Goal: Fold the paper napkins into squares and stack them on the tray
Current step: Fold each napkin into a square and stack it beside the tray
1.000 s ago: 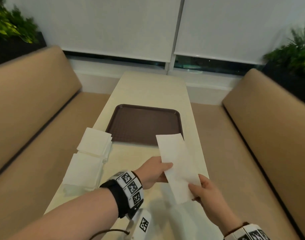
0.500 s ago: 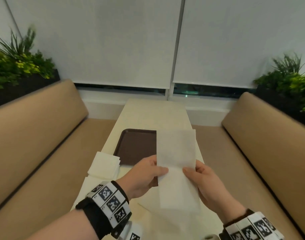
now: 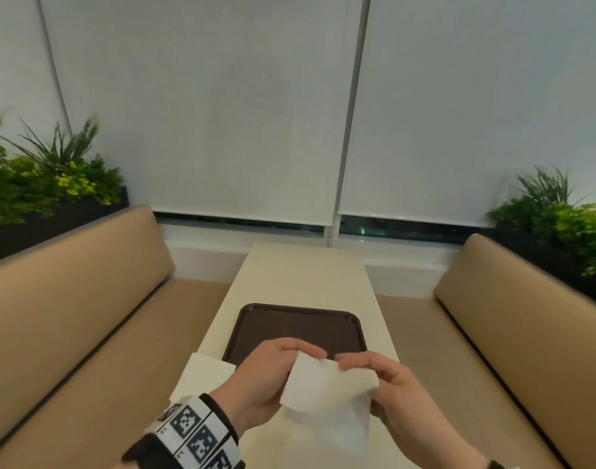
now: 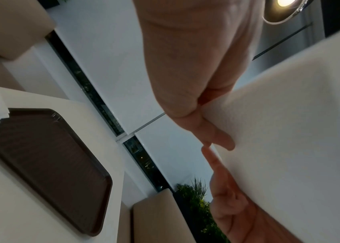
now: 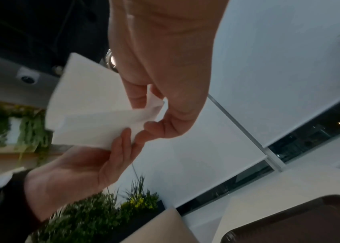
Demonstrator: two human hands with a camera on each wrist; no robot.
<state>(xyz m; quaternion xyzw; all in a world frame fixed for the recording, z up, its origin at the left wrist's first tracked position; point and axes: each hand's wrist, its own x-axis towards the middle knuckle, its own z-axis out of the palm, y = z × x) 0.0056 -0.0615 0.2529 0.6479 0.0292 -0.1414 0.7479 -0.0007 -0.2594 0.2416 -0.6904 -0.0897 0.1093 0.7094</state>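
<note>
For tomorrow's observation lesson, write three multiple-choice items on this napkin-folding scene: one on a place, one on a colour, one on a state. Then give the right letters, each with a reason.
1. Where is the held napkin?
A. In the air, nearer than the tray
B. Flat on the tray
C. On a bench

2. What colour is the tray?
A. White
B. Dark brown
C. Green

3. What state is the tray in?
A. Stacked with napkins
B. Upside down
C. Holding nothing

Key:
1 A: the left hand and right hand pinch it above the table.
2 B: its surface is dark brown.
3 C: its bare surface shows, and the spare napkins lie beside it.
</note>
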